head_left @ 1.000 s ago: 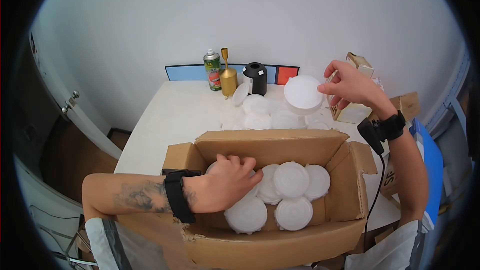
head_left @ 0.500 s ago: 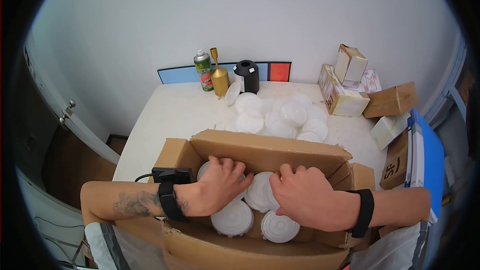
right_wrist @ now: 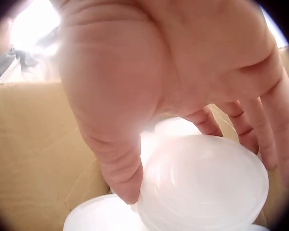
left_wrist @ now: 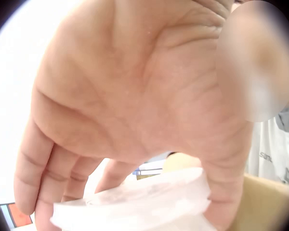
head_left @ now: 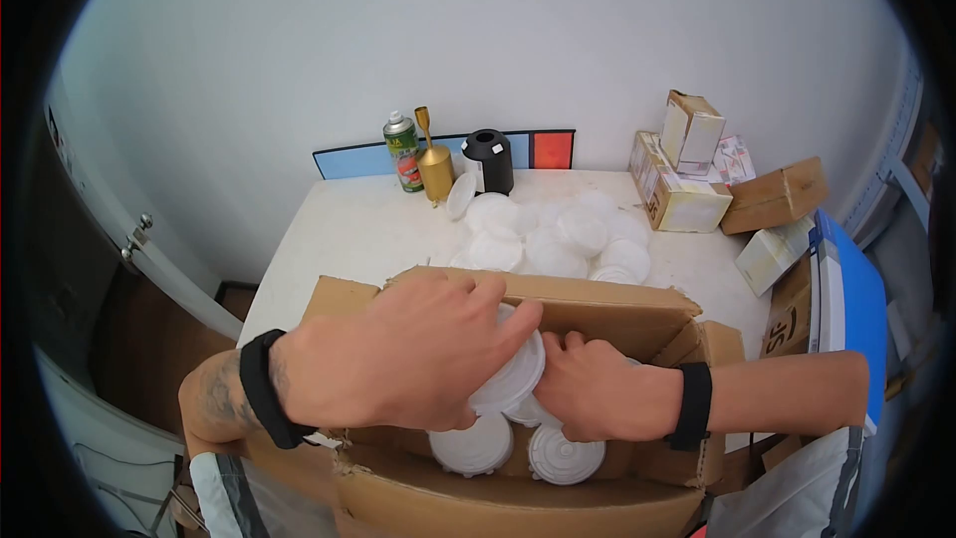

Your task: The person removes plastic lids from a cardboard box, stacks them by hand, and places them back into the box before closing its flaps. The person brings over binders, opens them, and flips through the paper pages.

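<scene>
Round white tubs [head_left: 471, 445] lie in an open cardboard box [head_left: 518, 505] at the near side of the desk [head_left: 324, 224], and a heap of round white pieces [head_left: 553, 239] lies on the desk behind it. At far left stands a white door [head_left: 184, 284] with a metal handle [head_left: 134, 237]. Next comes the left hand [head_left: 403, 354], back upward, a black band [head_left: 261, 389] round its wrist; its grip holds a tilted tub [head_left: 513, 384] above the others, thumb on one side and fingers on the other. Beyond it, near the wall [head_left: 558, 30], are a green spray can [head_left: 403, 154], a gold-coloured stand [head_left: 435, 174] with a narrow neck and a black cylinder [head_left: 490, 161], then the heap. The right hand [head_left: 607, 389], also banded at the wrist, reaches down inside the box; its grip is round the rim of another tub [right_wrist: 207, 178], thumb at one edge, fingers at the far one. Farther right, small cartons [head_left: 689, 201] stand piled, a brown box [head_left: 777, 194] leans beside them, and a blue folder [head_left: 856, 309] stands upright at the desk's right edge
</scene>
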Demonstrator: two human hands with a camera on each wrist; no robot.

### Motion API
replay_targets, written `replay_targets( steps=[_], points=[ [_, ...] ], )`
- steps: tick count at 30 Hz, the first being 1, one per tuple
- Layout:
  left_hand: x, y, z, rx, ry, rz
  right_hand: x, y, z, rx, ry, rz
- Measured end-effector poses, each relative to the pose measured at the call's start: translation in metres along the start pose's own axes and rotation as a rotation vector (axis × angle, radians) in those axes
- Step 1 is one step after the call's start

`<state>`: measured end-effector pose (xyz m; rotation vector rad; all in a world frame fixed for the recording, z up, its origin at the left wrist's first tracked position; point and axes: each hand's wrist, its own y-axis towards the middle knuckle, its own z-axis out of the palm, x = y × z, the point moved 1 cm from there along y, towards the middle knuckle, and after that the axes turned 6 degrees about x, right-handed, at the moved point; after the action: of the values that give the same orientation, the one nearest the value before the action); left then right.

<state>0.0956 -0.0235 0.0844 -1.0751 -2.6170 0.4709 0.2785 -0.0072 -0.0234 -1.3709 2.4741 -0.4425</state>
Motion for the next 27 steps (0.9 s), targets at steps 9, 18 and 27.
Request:
replay_targets(
  steps=[9,18,27],
  points=[
    [0.063,0.069,-0.059,-0.279,-0.045,-0.164,-0.003,-0.036,-0.039,0.039,0.174,0.016],
    [0.053,0.066,-0.001,-0.45,0.083,0.011,-0.056,-0.095,-0.085,-0.123,0.399,0.103],
    [-0.025,0.046,0.113,0.052,0.041,0.199,-0.152,-0.073,-0.101,-0.423,0.314,0.497]
  ],
)
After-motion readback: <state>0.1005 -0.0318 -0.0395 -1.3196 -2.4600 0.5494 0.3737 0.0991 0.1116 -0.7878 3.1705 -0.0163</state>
